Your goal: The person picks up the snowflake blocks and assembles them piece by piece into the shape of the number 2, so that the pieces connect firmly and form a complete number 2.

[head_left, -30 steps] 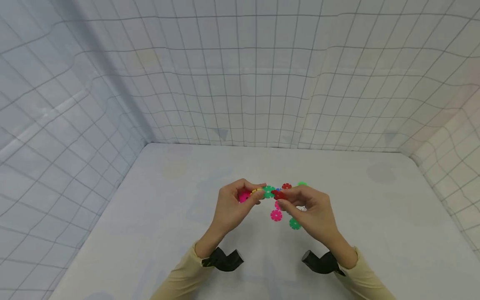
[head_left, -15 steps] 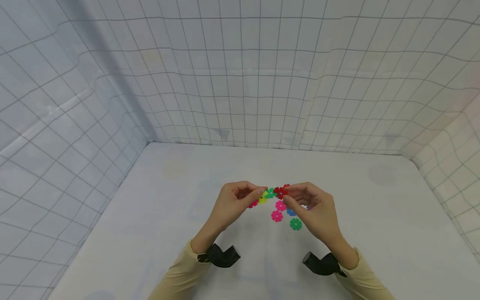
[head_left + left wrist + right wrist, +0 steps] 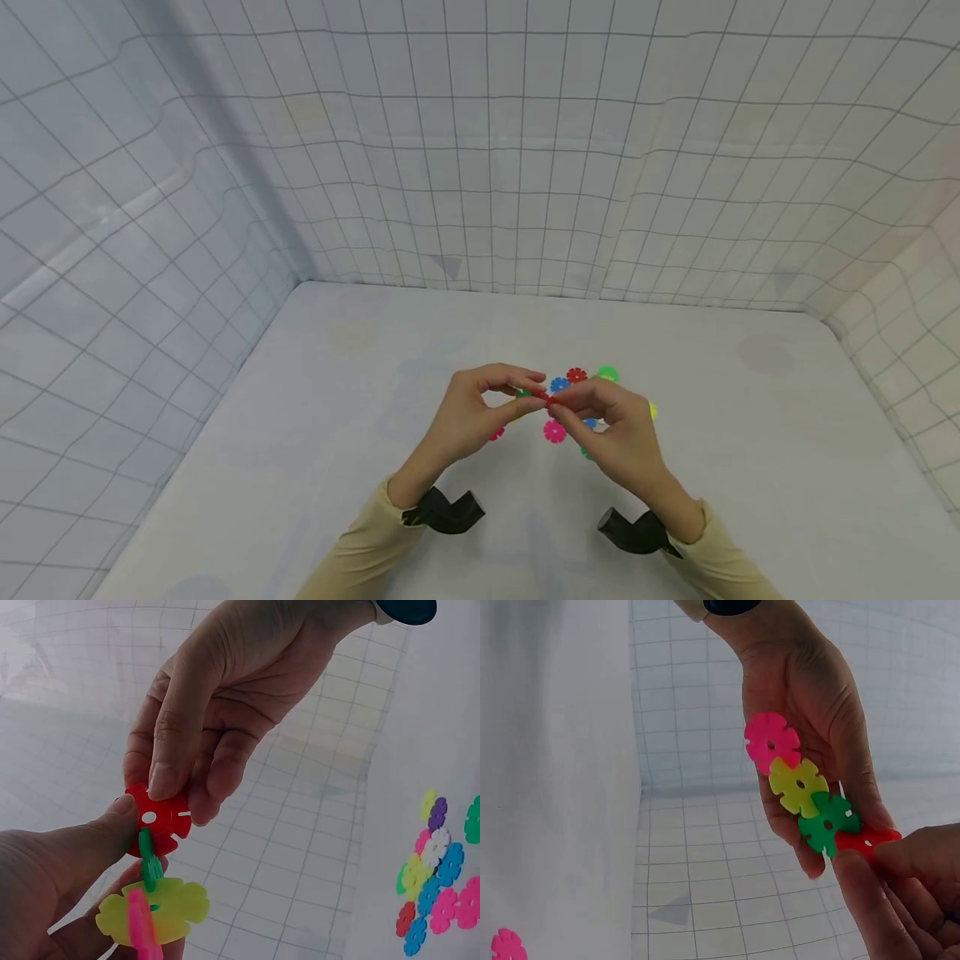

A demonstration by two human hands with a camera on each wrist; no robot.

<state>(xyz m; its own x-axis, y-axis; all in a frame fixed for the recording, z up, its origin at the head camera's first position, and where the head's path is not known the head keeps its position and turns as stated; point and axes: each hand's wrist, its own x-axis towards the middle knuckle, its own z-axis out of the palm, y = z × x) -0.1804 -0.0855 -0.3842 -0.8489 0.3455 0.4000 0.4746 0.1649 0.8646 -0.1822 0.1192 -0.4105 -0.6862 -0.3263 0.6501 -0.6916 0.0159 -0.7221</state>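
Over the middle of the white table, short of its far edge, the left hand slants inward, thumb and fingertips nearly together on the red disc, with joined pink, yellow and green discs before its palm. Opposite, the right hand tightly pinches the red disc; the step looks like seating red in green's slot, so the next move likely calls for a firm, straight push.

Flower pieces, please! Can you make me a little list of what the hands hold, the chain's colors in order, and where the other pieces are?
Left hand: holds the chain
Right hand: pinches the red piece
Chain order: pink piece, yellow piece, green piece, red piece
Other pieces: on the white table
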